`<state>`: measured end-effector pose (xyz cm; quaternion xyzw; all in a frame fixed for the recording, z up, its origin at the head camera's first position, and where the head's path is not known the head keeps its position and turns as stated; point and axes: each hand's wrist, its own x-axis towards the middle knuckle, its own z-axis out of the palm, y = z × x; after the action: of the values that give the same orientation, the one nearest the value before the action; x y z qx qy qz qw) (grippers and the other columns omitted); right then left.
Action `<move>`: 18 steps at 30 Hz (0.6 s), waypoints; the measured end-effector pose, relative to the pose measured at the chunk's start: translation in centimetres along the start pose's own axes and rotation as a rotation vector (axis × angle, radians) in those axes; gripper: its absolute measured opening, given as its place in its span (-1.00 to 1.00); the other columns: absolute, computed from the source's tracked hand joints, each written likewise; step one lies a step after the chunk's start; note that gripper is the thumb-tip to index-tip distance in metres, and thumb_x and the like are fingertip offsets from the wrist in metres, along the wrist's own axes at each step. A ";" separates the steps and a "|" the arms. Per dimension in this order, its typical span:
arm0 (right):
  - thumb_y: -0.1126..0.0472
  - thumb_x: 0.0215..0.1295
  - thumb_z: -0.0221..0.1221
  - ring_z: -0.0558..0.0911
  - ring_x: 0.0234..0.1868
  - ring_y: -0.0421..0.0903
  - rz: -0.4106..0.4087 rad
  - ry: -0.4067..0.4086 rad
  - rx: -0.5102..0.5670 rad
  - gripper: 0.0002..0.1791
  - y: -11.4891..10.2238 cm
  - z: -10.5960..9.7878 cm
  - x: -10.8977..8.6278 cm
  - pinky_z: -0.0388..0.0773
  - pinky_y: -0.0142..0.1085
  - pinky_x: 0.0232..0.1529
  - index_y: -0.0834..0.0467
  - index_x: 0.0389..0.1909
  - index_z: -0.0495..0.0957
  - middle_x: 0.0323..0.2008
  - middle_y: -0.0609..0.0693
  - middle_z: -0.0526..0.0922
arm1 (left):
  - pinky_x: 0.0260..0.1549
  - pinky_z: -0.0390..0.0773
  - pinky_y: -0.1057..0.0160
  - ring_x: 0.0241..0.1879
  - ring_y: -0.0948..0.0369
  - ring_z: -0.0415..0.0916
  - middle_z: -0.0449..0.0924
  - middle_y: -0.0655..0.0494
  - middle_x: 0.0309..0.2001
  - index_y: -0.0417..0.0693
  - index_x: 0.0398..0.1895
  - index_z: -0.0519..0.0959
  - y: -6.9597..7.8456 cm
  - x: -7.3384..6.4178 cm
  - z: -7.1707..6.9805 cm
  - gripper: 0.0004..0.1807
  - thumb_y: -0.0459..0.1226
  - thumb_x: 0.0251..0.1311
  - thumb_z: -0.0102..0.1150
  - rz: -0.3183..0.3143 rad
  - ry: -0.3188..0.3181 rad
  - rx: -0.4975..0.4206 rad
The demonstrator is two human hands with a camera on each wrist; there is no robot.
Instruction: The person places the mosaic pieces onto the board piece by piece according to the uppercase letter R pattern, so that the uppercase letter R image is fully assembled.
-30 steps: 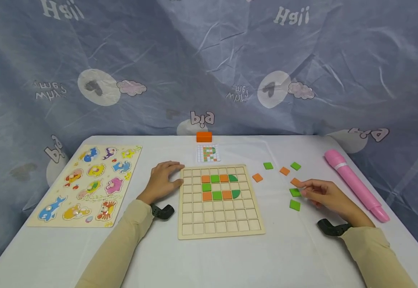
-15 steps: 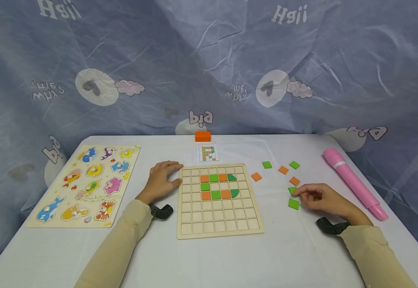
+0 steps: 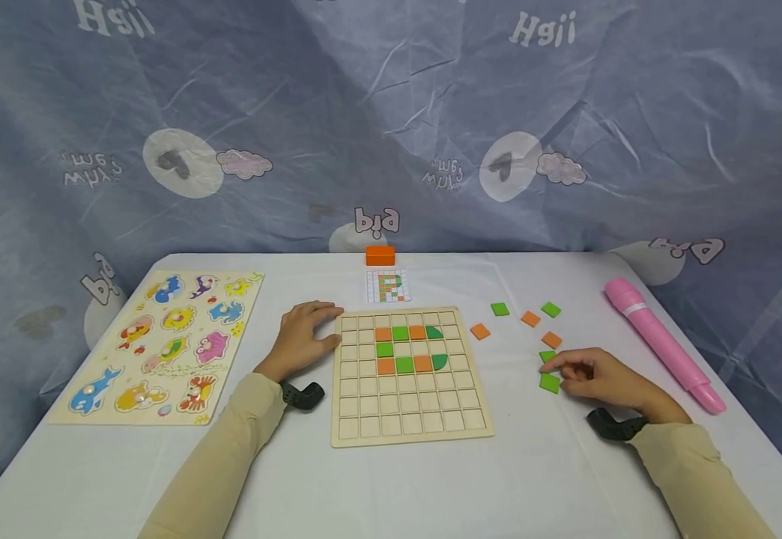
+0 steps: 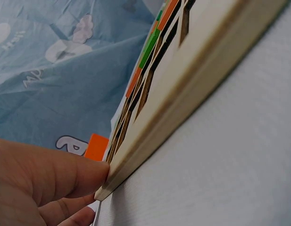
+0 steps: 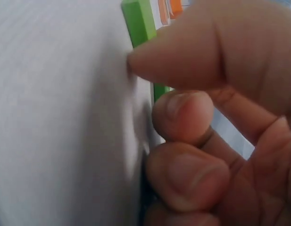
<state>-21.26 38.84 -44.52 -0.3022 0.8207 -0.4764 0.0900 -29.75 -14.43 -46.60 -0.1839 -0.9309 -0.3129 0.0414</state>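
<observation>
In the head view, my left hand (image 3: 302, 338) rests against the left edge of a wooden grid board (image 3: 413, 419), thumb and fingertips touching its edge near the far corner. Orange and green square tiles and two dark green rounded tiles lie in the board's cells. My right hand (image 3: 607, 382) is over the loose tiles on the right. Its index finger reaches between a green tile (image 3: 546, 355) and a nearer green tile (image 3: 549, 383). In the right wrist view the thumb is beside a green tile (image 5: 138, 21), which lies flat; the other fingers are curled without anything visible in them.
More loose tiles, among them an orange tile (image 3: 479, 331), lie right of the board. A pattern card (image 3: 388, 286) and an orange block (image 3: 380, 256) stand behind it. A sea-animal puzzle (image 3: 162, 348) lies left, a pink stick-shaped object (image 3: 664, 344) far right.
My right hand has let go of the orange tile, which lies on the table, and has come toward the near green tile, past the other green one. The left hand keeps its place.
</observation>
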 end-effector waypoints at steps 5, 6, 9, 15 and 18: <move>0.62 0.28 0.28 0.29 -0.59 -0.08 0.002 0.000 -0.002 -0.74 -0.1 0.0 0.1 0.23 -0.22 -0.63 0.39 -0.04 0.69 -0.54 0.07 0.33 | 0.52 0.08 -0.33 0.55 -0.20 0.25 0.50 -0.16 0.48 -0.15 0.42 0.61 0.1 0.1 -0.1 -0.41 -0.18 0.33 0.34 -0.004 -0.006 0.001; 0.62 0.28 0.29 0.28 -0.59 -0.06 0.004 -0.002 -0.001 -0.74 -0.1 0.0 0.1 0.22 -0.23 -0.64 0.39 -0.05 0.69 -0.53 0.08 0.33 | 0.52 0.08 -0.33 0.55 -0.20 0.25 0.50 -0.16 0.48 -0.15 0.42 0.61 0.1 0.1 -0.1 -0.41 -0.18 0.33 0.34 -0.005 -0.008 0.003; 0.60 0.26 0.33 0.27 -0.59 -0.03 0.012 -0.002 -0.002 -0.76 -0.3 0.1 0.2 0.20 -0.23 -0.64 0.38 -0.08 0.68 -0.52 0.09 0.33 | 0.52 0.09 -0.33 0.55 -0.20 0.25 0.50 -0.17 0.48 -0.15 0.41 0.62 0.1 0.0 -0.1 -0.41 -0.19 0.33 0.34 -0.007 -0.007 0.008; 0.59 0.24 0.36 0.30 -0.60 -0.05 0.022 0.002 -0.012 -0.78 -0.4 0.2 0.2 0.22 -0.22 -0.66 0.36 -0.12 0.67 -0.51 0.06 0.39 | 0.52 0.08 -0.33 0.55 -0.19 0.26 0.50 -0.15 0.48 -0.14 0.41 0.62 -0.1 0.1 0.0 -0.42 -0.18 0.33 0.35 -0.008 -0.004 0.009; 0.60 0.22 0.37 0.36 -0.58 -0.11 0.022 0.017 -0.034 -0.77 -0.4 0.2 0.2 0.27 -0.23 -0.64 0.34 -0.14 0.66 -0.50 0.00 0.46 | 0.51 0.10 -0.34 0.54 -0.19 0.27 0.51 -0.16 0.47 -0.14 0.40 0.63 -0.1 0.2 0.1 -0.43 -0.19 0.33 0.35 -0.001 0.000 0.011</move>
<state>-21.16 38.46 -44.30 -0.2908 0.8326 -0.4641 0.0832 -29.95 -14.39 -46.72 -0.1831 -0.9327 -0.3079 0.0422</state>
